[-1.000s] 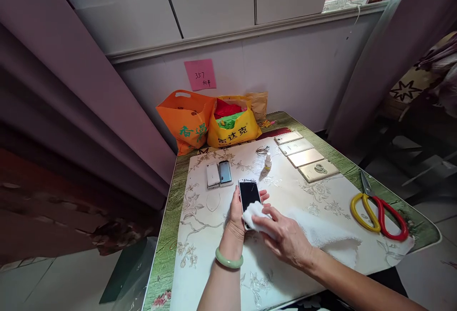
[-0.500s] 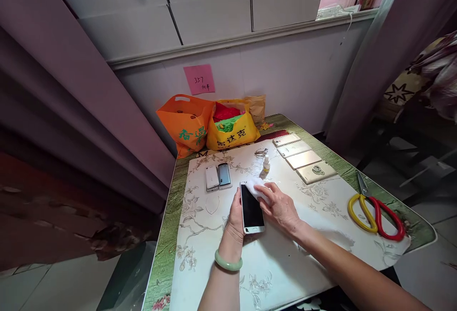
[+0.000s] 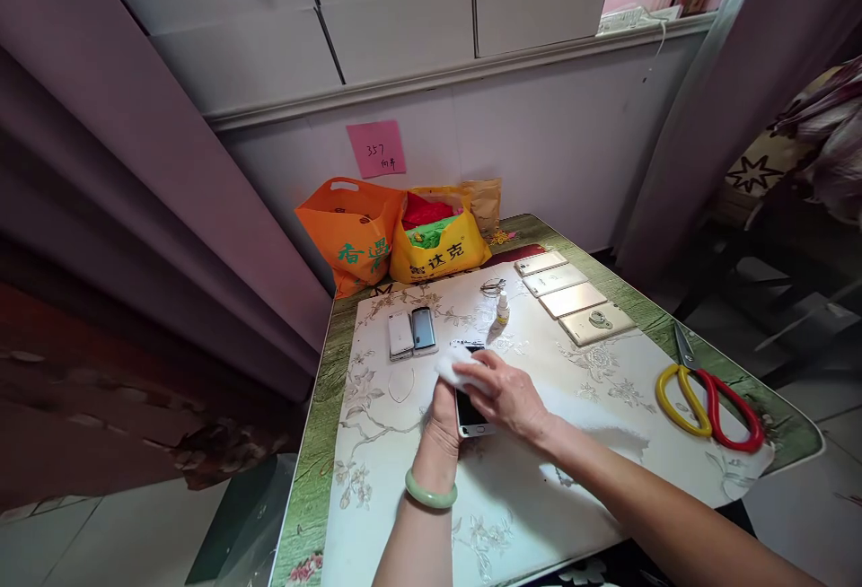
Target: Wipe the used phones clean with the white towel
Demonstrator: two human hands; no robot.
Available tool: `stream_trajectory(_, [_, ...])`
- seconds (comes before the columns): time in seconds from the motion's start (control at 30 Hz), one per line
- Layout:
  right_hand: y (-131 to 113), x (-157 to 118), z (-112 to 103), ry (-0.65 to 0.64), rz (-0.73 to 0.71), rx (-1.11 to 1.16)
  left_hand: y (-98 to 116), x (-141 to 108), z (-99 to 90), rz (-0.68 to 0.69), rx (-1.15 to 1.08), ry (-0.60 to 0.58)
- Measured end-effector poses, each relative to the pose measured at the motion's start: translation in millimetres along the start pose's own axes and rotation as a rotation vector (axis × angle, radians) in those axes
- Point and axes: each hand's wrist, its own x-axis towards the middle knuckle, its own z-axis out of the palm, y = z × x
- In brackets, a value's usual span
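My left hand (image 3: 444, 409) grips a white smartphone (image 3: 473, 430) along its left edge, with the dark screen facing up. A wad of white cloth (image 3: 452, 363) is pinched under the fingers of my right hand (image 3: 510, 394) and pressed on the phone's upper left part. Part of the screen is hidden by the cloth and fingers. A small white dropper bottle (image 3: 502, 310) stands just beyond the phone. To the left, a white phone (image 3: 400, 334) and a blue-grey phone (image 3: 423, 329) lie side by side on others.
Several gold phones (image 3: 572, 300) lie in a row at the right. Large scissors (image 3: 707, 403) with yellow and red handles rest near the table's right edge. An orange bag (image 3: 356, 237) and a yellow bag (image 3: 441, 250) stand against the wall. Eyeglasses (image 3: 493, 285) lie behind the bottle.
My right hand has slid the cloth leftward across the phone, from the upper right to the upper left edge. My left hand holds the phone in nearly the same place.
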Motion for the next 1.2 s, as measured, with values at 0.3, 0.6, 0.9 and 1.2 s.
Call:
stream_trajectory(0.3, [14.2,-32.7,-6.2,-0.037,0.072,-0.075,2.5,-8.3,17.9,-0.066,0.003,0.083])
stream_trajectory(0.6, [5.2,-22.6,-20.4,-0.165,-0.164,0.074,6.7,-9.7,14.9,-0.196,0.049,0.034])
stream_trajectory(0.9, [14.0,-2.7,-51.9,-0.245,0.039,0.499,3.9,-9.2,21.4,-0.008,0.056,0.08])
stream_trajectory(1.2, [6.2,-8.2,-20.6,-0.081,0.023,-0.309,1.5,-4.9,20.0,-0.011,-0.039,0.134])
